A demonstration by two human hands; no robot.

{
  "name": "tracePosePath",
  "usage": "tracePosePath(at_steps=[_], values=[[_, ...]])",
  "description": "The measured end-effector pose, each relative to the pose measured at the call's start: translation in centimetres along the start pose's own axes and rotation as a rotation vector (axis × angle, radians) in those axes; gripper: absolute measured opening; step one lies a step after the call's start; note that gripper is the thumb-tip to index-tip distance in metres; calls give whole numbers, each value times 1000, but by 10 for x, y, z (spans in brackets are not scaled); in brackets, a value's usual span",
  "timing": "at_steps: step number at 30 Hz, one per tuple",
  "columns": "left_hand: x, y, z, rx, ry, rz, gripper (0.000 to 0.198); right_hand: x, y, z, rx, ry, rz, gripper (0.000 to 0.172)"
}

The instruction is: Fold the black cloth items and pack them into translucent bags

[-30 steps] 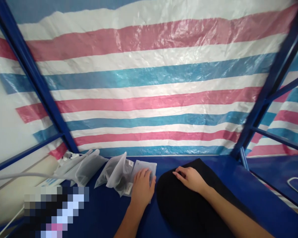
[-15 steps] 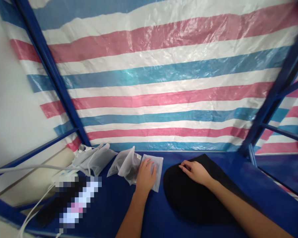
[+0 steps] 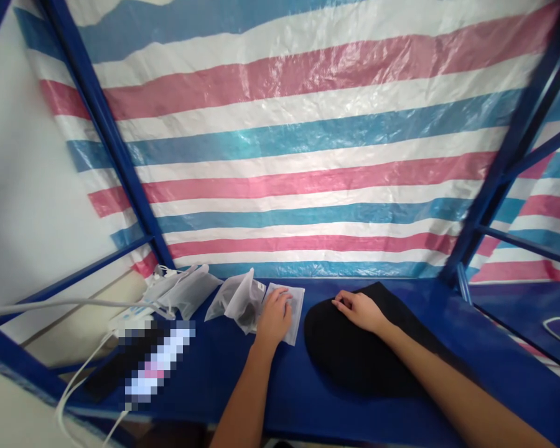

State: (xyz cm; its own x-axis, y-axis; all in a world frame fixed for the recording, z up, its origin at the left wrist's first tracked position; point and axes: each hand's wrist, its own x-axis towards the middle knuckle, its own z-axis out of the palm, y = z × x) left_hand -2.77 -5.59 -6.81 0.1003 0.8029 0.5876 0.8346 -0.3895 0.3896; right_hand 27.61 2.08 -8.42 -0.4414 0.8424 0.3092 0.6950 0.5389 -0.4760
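Observation:
My left hand [image 3: 274, 316] lies with its fingers stretched over a flat, translucent white pouch [image 3: 295, 317] and covers its left part. Just left of that hand stands a crumpled translucent mesh bag [image 3: 241, 302] with a small white tag. My right hand [image 3: 360, 311] rests on a flat black cloth piece [image 3: 354, 361] with a rounded left end. Its thumb and fingertips are pinched together at the cloth's upper left edge; the rest of the cloth spreads under the wrist and forearm. What kind of cloth article it is, I cannot tell.
Everything lies on a blue surface [image 3: 242, 373] inside a blue metal frame [image 3: 107, 137]. A striped plastic sheet [image 3: 308, 143] hangs behind. At the left are more translucent bags [image 3: 193, 291], white cables [image 3: 70, 392] and a pixelated phone-like object [image 3: 156, 367].
The view has shifted slightly, so the surface's front edge now shows. The right hand's fingertips sit closer to the cloth's upper left edge. The left hand remains on the pouch.

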Motion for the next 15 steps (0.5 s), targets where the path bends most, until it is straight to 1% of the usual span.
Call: tracePosePath(at_steps=[6, 9, 11, 13, 15], values=[[0, 2, 1, 3, 11, 7, 28, 0, 2, 0, 3, -15, -12, 29], [1, 2, -1, 19, 51, 27, 28, 1, 3, 0, 2, -23, -15, 29], [3, 3, -4, 38, 111, 49, 27, 1, 3, 0, 2, -26, -11, 30], [5, 4, -11, 66, 209, 69, 28, 0, 3, 0, 2, -30, -4, 30], [7, 5, -21, 116, 319, 76, 34, 0, 2, -1, 2, -34, -5, 30]])
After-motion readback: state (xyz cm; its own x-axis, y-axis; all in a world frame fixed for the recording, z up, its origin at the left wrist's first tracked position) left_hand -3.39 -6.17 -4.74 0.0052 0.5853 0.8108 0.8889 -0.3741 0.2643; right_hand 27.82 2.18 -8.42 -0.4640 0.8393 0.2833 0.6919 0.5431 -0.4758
